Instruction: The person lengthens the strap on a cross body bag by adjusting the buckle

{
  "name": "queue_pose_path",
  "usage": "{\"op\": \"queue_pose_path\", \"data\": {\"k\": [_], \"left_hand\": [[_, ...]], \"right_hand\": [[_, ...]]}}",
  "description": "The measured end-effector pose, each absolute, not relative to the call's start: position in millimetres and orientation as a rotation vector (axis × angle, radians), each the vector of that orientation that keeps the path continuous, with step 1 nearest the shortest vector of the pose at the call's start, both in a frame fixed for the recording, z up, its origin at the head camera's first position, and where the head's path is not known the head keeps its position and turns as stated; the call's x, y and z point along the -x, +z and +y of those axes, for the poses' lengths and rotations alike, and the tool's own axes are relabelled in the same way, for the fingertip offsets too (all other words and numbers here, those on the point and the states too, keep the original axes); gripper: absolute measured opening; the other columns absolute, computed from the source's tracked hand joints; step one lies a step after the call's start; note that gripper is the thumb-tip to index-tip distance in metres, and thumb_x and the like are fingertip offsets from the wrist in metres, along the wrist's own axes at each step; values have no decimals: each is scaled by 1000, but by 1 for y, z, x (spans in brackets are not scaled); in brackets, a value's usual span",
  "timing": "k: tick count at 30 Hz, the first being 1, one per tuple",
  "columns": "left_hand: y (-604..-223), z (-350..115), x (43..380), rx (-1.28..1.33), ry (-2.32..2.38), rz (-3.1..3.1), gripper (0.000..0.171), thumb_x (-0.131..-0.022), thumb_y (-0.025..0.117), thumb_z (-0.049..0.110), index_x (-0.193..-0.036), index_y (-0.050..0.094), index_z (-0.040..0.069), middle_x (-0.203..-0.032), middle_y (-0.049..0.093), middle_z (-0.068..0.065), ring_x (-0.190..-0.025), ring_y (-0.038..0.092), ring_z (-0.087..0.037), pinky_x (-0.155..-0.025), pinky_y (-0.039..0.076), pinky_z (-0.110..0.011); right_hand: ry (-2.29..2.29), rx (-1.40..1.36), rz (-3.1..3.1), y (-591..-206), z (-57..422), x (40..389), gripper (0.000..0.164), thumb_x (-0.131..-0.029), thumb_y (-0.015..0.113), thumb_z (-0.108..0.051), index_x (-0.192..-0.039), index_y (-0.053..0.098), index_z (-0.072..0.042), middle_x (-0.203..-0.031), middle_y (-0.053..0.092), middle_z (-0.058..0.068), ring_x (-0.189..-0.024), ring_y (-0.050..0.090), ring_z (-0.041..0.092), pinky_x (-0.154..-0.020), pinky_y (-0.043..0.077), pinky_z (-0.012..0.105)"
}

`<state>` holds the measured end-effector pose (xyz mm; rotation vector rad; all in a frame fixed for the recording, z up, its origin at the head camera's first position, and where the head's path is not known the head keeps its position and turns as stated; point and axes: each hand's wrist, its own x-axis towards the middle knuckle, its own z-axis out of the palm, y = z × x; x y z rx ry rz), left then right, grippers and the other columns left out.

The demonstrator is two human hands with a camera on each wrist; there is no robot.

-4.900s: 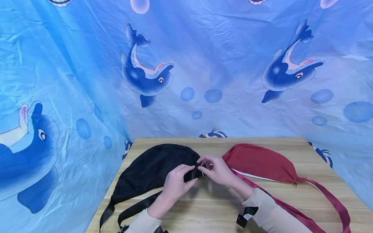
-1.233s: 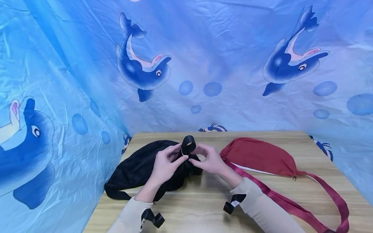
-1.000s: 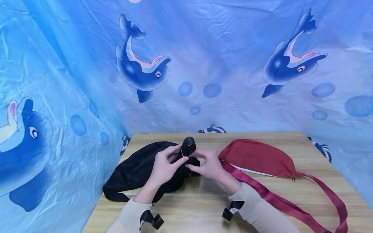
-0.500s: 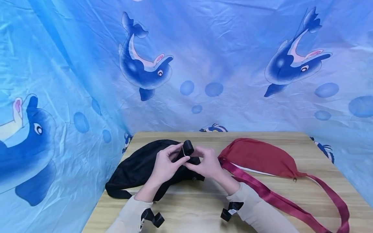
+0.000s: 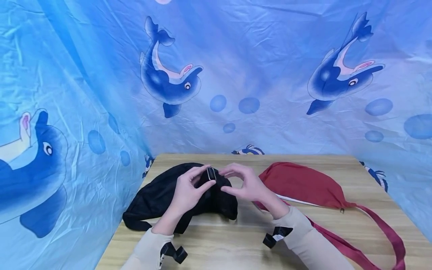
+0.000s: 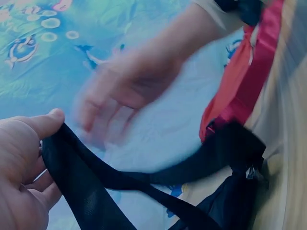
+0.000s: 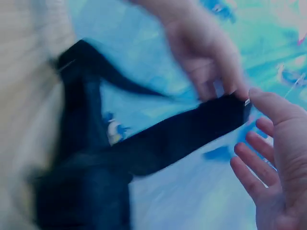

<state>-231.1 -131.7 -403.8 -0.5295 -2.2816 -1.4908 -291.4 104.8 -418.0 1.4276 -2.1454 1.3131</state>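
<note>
My left hand (image 5: 189,189) pinches the black strap (image 6: 86,182) of a black waist bag (image 5: 156,198) between thumb and fingers. At that spot a small rectangular strap buckle (image 5: 210,173) with a pale, shiny edge shows, raised above the bag. My right hand (image 5: 248,184) is just right of the buckle, thumb and fingers spread, with nothing held. In the left wrist view the right hand is blurred and apart from the strap. The black bag lies on the left of the table, its right end partly lifted and crumpled.
A red waist bag (image 5: 303,185) with a white zip edge lies on the right of the wooden table (image 5: 229,243). Its dark red strap (image 5: 381,225) loops toward the front right. A blue dolphin-print curtain (image 5: 270,67) surrounds the table's back and sides.
Both hands have moved left with the black strap. The strap loop that stood above the buckle has shrunk from view. My right hand has let go and drawn slightly right.
</note>
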Motion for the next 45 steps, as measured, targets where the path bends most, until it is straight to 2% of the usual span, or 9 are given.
{"op": "queue_pose_path", "data": {"k": [4,9,15,21,24,29,36,41,45], "left_hand": [[-404,-127,228,585,-1319,-2326,50,-88,89,14,-135,74,12,-124,77,-5,-117,74,-22,-100,62,-42],[-403,-122,225,597,-1294,-2314,52,-83,93,12,-132,77,11,-122,79,-5,-115,75,-22,-97,63,-43],[-406,-119,224,604,-1208,-2346,52,-81,94,17,-130,78,11,-121,80,-5,-114,75,-22,-93,65,-41],[-411,-121,226,612,-1202,-2337,50,-83,93,16,-130,77,11,-121,80,-5,-114,75,-22,-93,65,-39],[-411,-122,228,563,-1290,-2322,50,-84,92,12,-131,76,8,-121,79,-7,-117,75,-24,-98,63,-38],[-409,-121,230,533,-1404,-2318,51,-87,89,13,-134,73,3,-129,76,-13,-124,73,-29,-103,60,-38],[-409,-125,230,482,-1442,-2327,49,-88,88,12,-134,74,6,-130,75,-11,-129,70,-28,-106,57,-37],[-408,-125,228,510,-1434,-2318,51,-88,88,12,-136,72,2,-133,74,-15,-129,69,-32,-105,57,-40],[-411,-125,230,511,-1412,-2328,50,-88,88,12,-134,73,3,-129,76,-14,-124,72,-32,-103,59,-40]], "right_hand": [[1357,-1525,-2094,-391,103,297,40,-90,86,-9,-128,74,-7,-120,76,10,-102,76,25,-92,65,37],[1336,-1587,-2205,-375,104,302,32,-88,89,-11,-118,80,-10,-114,76,7,-95,78,22,-89,66,33],[1236,-1558,-2432,-369,105,302,30,-86,88,-13,-113,75,-11,-107,74,3,-93,74,17,-87,63,28],[1218,-1450,-2472,-367,104,302,31,-79,82,-11,-106,68,-10,-97,70,11,-85,63,11,-81,59,28],[1325,-1420,-2368,-369,104,302,34,-81,85,-8,-112,70,-8,-106,74,11,-93,68,13,-87,62,32],[1350,-1450,-2245,-373,99,302,43,-87,90,-17,-127,74,-10,-125,77,5,-113,73,16,-102,61,36],[1763,-1341,-2077,-376,98,300,44,-86,83,9,-127,70,4,-125,72,25,-112,74,20,-104,60,38],[1728,-1406,-2092,-378,89,299,38,-88,84,2,-124,73,0,-123,75,20,-112,74,17,-101,60,30],[1871,-1306,-1955,-380,88,297,35,-90,82,1,-123,71,8,-121,74,26,-112,74,14,-103,59,29]]}}
